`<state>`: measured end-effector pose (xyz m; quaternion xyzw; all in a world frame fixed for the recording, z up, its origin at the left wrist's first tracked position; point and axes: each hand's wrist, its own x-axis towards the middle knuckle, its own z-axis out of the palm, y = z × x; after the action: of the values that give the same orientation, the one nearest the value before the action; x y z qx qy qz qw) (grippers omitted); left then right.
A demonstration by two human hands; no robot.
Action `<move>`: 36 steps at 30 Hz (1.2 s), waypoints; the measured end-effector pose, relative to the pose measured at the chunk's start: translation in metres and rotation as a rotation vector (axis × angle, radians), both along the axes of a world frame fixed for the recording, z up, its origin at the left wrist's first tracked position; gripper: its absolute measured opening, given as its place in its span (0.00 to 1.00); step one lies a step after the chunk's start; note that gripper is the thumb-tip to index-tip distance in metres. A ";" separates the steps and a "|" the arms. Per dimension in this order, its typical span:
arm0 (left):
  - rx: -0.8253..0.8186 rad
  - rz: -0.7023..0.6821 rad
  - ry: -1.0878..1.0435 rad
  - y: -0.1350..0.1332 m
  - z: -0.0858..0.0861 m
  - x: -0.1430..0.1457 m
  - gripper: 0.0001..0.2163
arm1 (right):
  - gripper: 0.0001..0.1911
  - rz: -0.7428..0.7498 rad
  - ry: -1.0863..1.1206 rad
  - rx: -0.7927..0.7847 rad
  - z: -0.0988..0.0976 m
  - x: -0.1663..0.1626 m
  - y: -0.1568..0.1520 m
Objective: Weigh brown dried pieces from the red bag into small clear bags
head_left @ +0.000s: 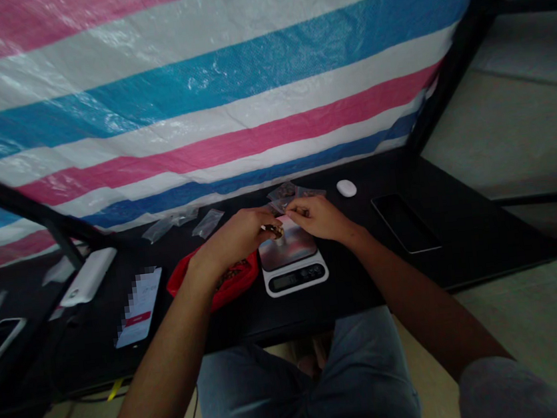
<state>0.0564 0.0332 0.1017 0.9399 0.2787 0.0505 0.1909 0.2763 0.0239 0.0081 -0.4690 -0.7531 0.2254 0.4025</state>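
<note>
Holds a small cluster of brown and brassy pieces (275, 230) in the left hand (248, 227), fingers clamped on it, above the metal plate (289, 253) of a white digital kitchen scale (297, 287); too small to name more closely. Curls the right hand (320, 217) over the plate's far right corner, fingers bent inward; cannot tell of fingertips apart, together or clamped on anything.

Just left of the scale, partly covered by the left forearm (192, 329), a red container (246, 282) with small brown bits inside. Just behind the hands, clear plastic bags (284, 189) with dark contents. Farther left along the back of the black table (352, 284), more clear bags (208, 223), flat and crumpled. Right of the hands, a small rounded white case (346, 188), then a dark-screened tablet or phone (405, 223), lying flat. On the left side, a lit phone (139, 312), partly pixelated, near a white oblong device (90, 277). Behind all this, a striped plastic tarp (193, 78) in pink, white and blue. Below the table's near edge, blue jeans (259, 392).
</note>
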 end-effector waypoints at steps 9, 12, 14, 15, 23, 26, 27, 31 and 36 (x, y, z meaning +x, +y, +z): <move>-0.089 0.064 -0.145 -0.002 -0.005 -0.003 0.11 | 0.12 0.020 0.009 -0.011 0.000 0.000 0.001; -0.097 0.048 -0.195 -0.002 -0.006 -0.004 0.11 | 0.12 0.021 0.008 -0.011 0.000 0.000 0.001; -0.095 0.047 -0.209 -0.001 -0.007 -0.004 0.11 | 0.11 0.015 0.008 -0.016 -0.001 0.000 0.001; -0.090 0.050 -0.212 -0.001 -0.008 -0.004 0.11 | 0.11 0.012 0.009 -0.018 -0.001 0.000 0.001; -0.103 0.067 -0.285 -0.001 -0.012 -0.011 0.12 | 0.11 0.010 0.009 -0.018 0.001 0.001 0.001; -0.080 0.126 -0.299 -0.003 -0.011 -0.021 0.13 | 0.12 -0.001 -0.003 -0.012 0.001 0.001 0.000; -0.073 0.155 -0.294 -0.005 -0.011 -0.025 0.12 | 0.12 -0.005 -0.006 -0.015 0.001 0.001 0.000; -0.128 0.242 -0.222 -0.016 -0.018 -0.045 0.10 | 0.11 -0.018 -0.020 -0.022 0.001 0.000 -0.001; -0.182 0.246 -0.054 -0.027 -0.038 -0.068 0.10 | 0.12 -0.007 -0.040 -0.009 0.001 -0.001 -0.001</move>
<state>-0.0112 0.0059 0.0641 0.8757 0.3898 0.0732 0.2753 0.2756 0.0227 0.0089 -0.4778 -0.7584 0.2181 0.3859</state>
